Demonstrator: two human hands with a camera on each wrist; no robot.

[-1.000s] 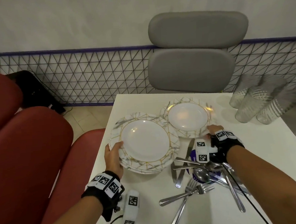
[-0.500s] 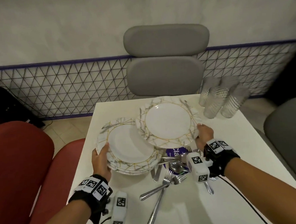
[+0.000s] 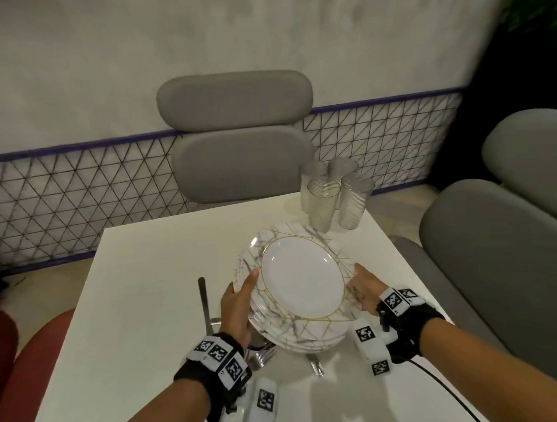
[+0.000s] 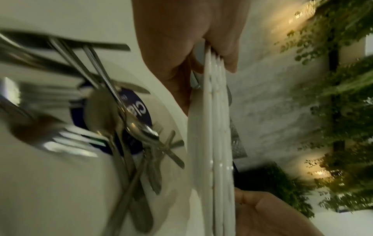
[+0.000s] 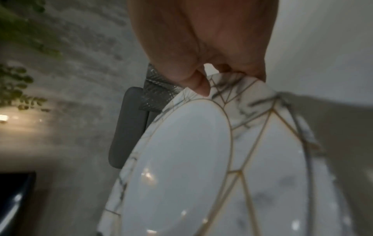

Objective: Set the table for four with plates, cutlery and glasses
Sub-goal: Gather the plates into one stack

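Plates [image 3: 303, 287] that were in two lots a second ago now form one stack above the cutlery [image 4: 129, 127]; left hand [image 3: 240, 306] and right hand [image 3: 365, 287] clamp its rims; no place is set yet.

plates: stack [image 3: 302, 282] over table [image 3: 140, 317] centre, held off its surface
hands: left hand [image 3: 239, 306] on stack's left rim, right hand [image 3: 363, 292] on right rim
cutlery: pile [image 4: 125, 127] on table under stack
glasses: cluster [image 3: 337, 200] behind stack, far right corner
chair [image 3: 238, 138]: behind table's far edge
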